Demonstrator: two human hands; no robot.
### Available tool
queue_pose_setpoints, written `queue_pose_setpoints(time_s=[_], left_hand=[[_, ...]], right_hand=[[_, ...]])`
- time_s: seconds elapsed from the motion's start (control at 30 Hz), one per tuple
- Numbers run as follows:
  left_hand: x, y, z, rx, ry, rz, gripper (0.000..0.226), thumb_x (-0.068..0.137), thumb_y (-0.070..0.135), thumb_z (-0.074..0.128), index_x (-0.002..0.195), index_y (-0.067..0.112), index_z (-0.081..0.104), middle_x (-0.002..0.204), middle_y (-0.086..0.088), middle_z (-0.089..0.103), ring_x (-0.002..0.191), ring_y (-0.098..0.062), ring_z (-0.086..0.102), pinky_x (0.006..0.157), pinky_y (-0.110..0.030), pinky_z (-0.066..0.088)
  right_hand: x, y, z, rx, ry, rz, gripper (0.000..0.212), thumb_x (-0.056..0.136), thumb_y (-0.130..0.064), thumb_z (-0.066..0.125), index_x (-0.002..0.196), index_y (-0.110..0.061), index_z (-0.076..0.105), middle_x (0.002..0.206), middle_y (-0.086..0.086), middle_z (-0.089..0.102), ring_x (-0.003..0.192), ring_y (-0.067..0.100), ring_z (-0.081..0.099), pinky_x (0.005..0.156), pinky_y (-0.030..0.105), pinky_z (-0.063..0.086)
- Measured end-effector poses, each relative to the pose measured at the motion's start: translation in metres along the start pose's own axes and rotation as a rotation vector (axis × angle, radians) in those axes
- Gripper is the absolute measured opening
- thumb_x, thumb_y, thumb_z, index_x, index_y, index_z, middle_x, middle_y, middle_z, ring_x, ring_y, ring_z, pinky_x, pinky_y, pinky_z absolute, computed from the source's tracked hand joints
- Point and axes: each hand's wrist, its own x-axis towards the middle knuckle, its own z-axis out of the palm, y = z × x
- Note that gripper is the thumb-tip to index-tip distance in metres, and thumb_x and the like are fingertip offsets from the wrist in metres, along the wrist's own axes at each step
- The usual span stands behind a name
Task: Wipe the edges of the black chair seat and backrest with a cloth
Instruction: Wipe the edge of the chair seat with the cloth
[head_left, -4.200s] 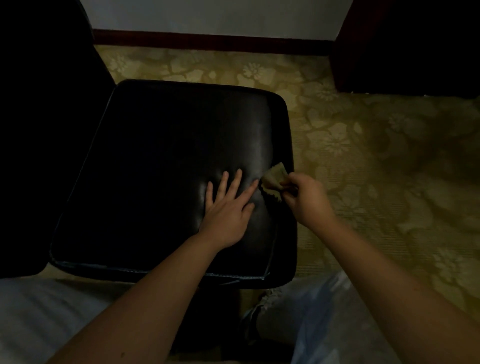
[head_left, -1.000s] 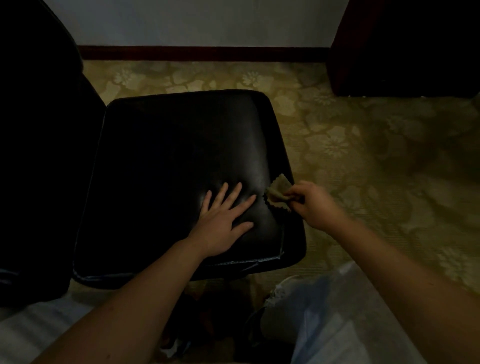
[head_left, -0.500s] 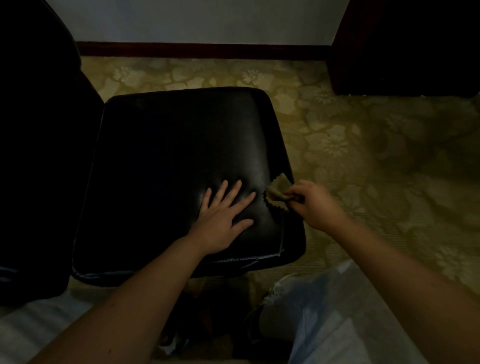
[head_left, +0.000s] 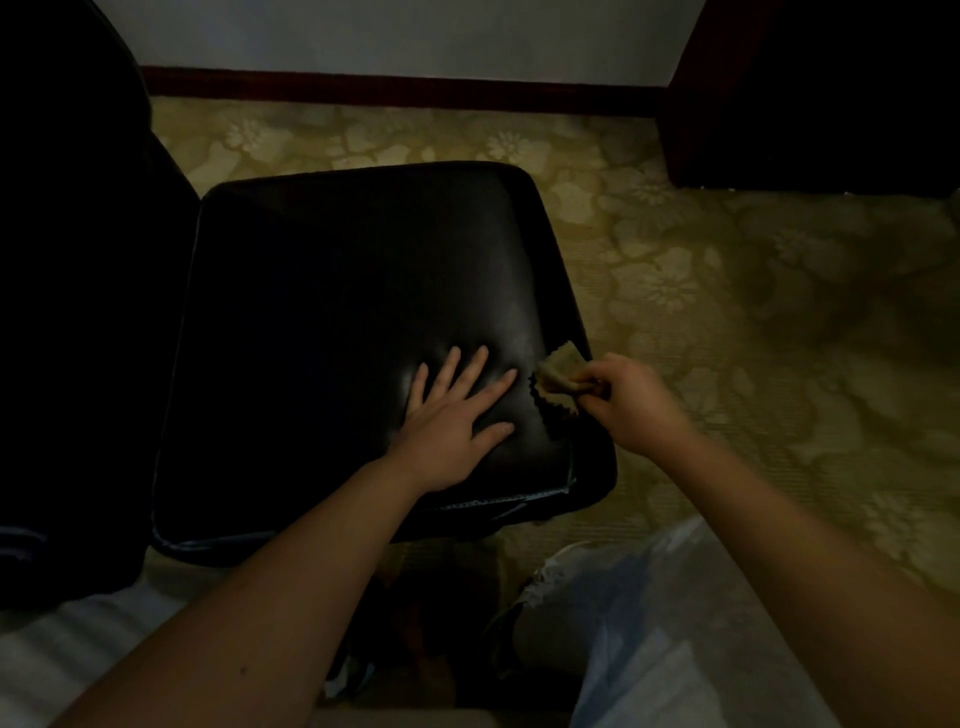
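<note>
Now | left hand (head_left: 447, 415) flat, fingers straight, likely holding seat (head_left: 332, 312) steady | right hand (head_left: 631, 397) pinches cloth (head_left: 558, 382) on seat's right edge, to rub it

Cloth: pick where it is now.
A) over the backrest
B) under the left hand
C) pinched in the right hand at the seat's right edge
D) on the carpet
C: the right hand pinches the cloth at the right edge of the seat; the left hand lies flat on it, holding nothing.
</note>
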Motion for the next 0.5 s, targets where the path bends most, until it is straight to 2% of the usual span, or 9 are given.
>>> queue_pose_setpoints(time_s=[0.1,0.2,0.33,0.43,0.5], left_hand=[[0.001,-0.001,0.001,0.005,0.008,0.003,0.062,0.1,0.058,0.035,0.154,0.047,0.006,0.165,0.009,-0.015,0.15,-0.017,-0.022,0.12,-0.047,-0.016],[0.002,0.001,0.001,-0.001,0.016,0.003,0.062,0.1,0.057,0.036,0.155,0.047,0.007,0.165,0.009,-0.015,0.15,-0.017,-0.022,0.12,-0.046,-0.016],[0.003,0.002,0.002,0.006,0.041,-0.008,0.063,0.1,0.058,0.037,0.155,0.047,0.008,0.166,0.009,-0.013,0.151,-0.018,-0.02,0.121,-0.047,-0.014],[0.001,0.001,0.002,-0.001,0.039,0.001,0.062,0.1,0.057,0.036,0.155,0.046,0.008,0.166,0.008,-0.013,0.151,-0.018,-0.02,0.121,-0.047,-0.014],[0.0,0.0,0.002,-0.011,0.032,0.008,0.062,0.101,0.057,0.036,0.155,0.046,0.009,0.166,0.008,-0.014,0.151,-0.018,-0.021,0.121,-0.048,-0.014]], right_hand=[[0.0,0.0,-0.003,-0.014,-0.031,-0.002,0.019,0.087,-0.009,0.067,0.105,-0.012,0.073,0.098,0.004,0.063,0.09,0.022,0.061,0.076,0.029,0.046],[0.012,-0.002,-0.001,-0.057,0.031,0.056,0.024,0.087,-0.008,0.065,0.109,-0.013,0.073,0.105,0.009,0.068,0.096,0.027,0.063,0.082,0.034,0.05],[0.012,-0.006,0.005,-0.049,0.085,0.1,0.023,0.087,-0.007,0.064,0.108,-0.012,0.073,0.102,0.011,0.065,0.095,0.028,0.061,0.079,0.031,0.046],[0.003,-0.004,-0.001,-0.052,-0.043,0.076,0.021,0.087,-0.006,0.066,0.107,-0.01,0.072,0.097,0.002,0.058,0.089,0.02,0.058,0.073,0.025,0.042],[-0.003,-0.004,-0.006,-0.071,-0.153,0.044,0.021,0.087,-0.005,0.066,0.107,-0.009,0.072,0.093,-0.004,0.056,0.086,0.016,0.059,0.063,0.012,0.036]])
